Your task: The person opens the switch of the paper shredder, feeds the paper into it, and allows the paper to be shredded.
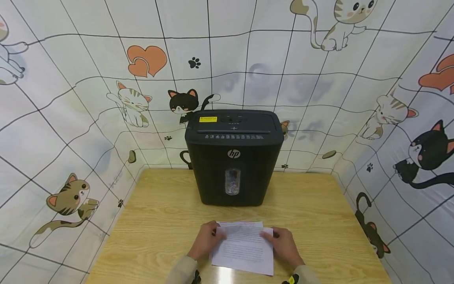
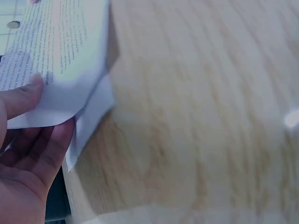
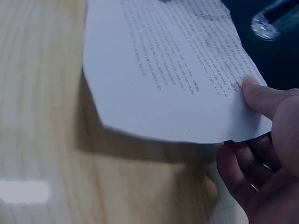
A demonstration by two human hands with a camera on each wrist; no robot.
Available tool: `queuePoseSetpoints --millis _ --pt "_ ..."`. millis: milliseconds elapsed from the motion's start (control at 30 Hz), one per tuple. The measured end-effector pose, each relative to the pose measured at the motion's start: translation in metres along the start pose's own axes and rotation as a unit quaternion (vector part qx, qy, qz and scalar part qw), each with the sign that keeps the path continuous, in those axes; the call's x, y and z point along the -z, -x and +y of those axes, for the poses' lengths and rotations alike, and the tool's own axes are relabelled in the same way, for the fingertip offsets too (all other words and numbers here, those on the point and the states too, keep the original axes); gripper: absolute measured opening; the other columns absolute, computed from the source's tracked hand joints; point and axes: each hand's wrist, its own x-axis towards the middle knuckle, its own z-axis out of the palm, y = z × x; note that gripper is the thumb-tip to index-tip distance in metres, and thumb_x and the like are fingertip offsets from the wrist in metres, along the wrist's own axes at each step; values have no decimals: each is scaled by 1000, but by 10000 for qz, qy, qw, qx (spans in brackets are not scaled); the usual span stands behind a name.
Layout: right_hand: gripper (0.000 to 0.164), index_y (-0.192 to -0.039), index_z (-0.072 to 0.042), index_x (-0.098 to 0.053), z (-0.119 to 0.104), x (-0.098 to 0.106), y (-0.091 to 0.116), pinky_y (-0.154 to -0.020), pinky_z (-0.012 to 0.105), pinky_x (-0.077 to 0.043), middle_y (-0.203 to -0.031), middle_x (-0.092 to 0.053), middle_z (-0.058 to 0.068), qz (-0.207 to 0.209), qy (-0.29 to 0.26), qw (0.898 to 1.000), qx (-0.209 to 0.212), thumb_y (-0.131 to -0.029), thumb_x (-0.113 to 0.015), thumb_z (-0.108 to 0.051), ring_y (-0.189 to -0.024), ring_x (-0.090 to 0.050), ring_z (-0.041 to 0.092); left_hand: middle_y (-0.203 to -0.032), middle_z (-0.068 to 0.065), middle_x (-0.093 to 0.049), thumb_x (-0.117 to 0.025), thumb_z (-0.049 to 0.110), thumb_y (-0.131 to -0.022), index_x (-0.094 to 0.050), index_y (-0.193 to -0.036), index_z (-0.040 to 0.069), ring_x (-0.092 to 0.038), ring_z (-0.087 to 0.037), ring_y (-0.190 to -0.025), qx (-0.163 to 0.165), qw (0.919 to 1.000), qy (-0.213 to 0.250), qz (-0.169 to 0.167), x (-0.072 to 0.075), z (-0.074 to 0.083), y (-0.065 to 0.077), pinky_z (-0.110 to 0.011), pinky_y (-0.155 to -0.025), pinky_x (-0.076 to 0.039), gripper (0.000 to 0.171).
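Note:
Printed sheets of paper [image 1: 244, 250] are held between both hands, low over the front of the table. My left hand [image 1: 209, 238] grips their left edge, thumb on top and fingers beneath, as the left wrist view also shows with the paper [image 2: 56, 102]. On the right edge, my right hand [image 1: 283, 244] pinches the paper [image 3: 177, 116] the same way. At least two sheets overlap out of line, a lower one showing past the top one. Behind them stands a black HP paper shredder [image 1: 213, 169] with a feed slot on top and a small window in front.
The shredder stands at the back of the light wooden table [image 1: 152, 221]. A white cloth backdrop [image 1: 234, 55] with cartoon cats and grid lines encloses the table at the back and both sides. A yellow label [image 1: 208, 119] is on the shredder's top.

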Motion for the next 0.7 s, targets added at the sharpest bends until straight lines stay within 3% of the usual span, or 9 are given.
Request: queuePoseSetpoints --millis 100,200,367,467,700 --pt "22 -89 -10 -73 -2 3 -2 -60 24 -46 -79 -68 0 -121 -338 9992 -168 -92 -77 -31 -70 -58 12 -78 1 -74 -80 15 -87 -72 -77 12 -62 1 -70 185 9996 220 42 3 1 -1 -20 -63 -52 14" --pt "19 -97 -9 -74 -6 6 -5 -63 25 -48 -85 -70 1 -189 -503 9983 -240 -94 -74 -27 -74 -60 14 -76 0 -75 -79 17 -90 -72 -73 11 -58 3 -64 365 9989 291 69 7 4 -4 -19 -60 -50 20" --pt "15 -94 -8 -75 -17 13 -8 -60 25 -47 -81 -70 2 -94 -637 9979 -102 -94 -76 -23 -70 -58 13 -63 5 -62 -77 16 -92 -64 -65 7 -43 2 -53 625 9965 536 127 18 16 -12 -17 -51 -38 31" --pt "17 -93 -7 -75 -28 18 -9 -60 24 -46 -80 -71 2 6 -700 9975 -3 -93 -77 -24 -69 -57 11 -61 9 -54 -77 16 -92 -64 -65 8 -40 2 -53 716 9953 619 187 26 22 -17 -17 -50 -35 31" --pt "25 -99 -9 -79 -51 31 -13 -64 23 -46 -86 -75 1 62 -765 9970 101 -92 -78 -32 -74 -57 10 -77 -4 -76 -79 16 -90 -79 -84 8 -55 -2 -62 808 9910 1020 319 43 37 -29 -20 -57 -46 10"
